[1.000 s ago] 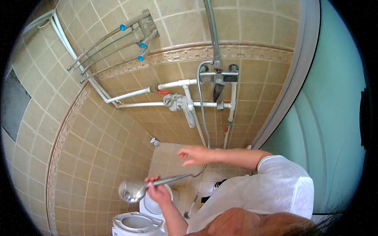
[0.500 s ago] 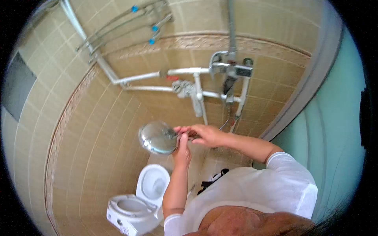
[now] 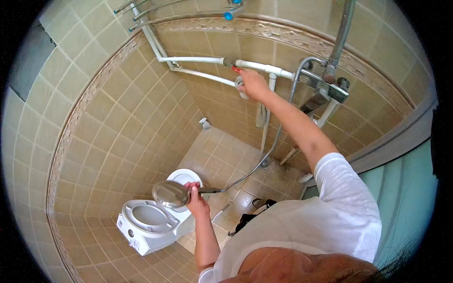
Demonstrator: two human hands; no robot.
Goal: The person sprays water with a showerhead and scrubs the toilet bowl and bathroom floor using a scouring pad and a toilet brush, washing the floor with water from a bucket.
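A round chrome shower head [image 3: 171,194] is held by its neck in my left hand [image 3: 197,203], over the toilet. Its handle points right and joins a metal hose [image 3: 257,166] that curves up to the mixer tap [image 3: 323,85]. My right hand [image 3: 255,86] is raised to the white wall pipes, with its fingers bent at a red valve lever [image 3: 237,69] and beside a grey-white fitting [image 3: 240,87]. The fingertips partly cover both, so the exact grip is hard to make out.
A white toilet [image 3: 155,219] with its lid raised stands at the lower left. White pipes [image 3: 198,60] run along the tiled wall [image 3: 127,108]. Metal rails with blue ends [image 3: 229,16] are at the top. A grey door frame [image 3: 401,127] is on the right.
My right hand has left the shower head's handle and reached up to the red lever. My left hand has lowered with the shower head. The view has shifted.
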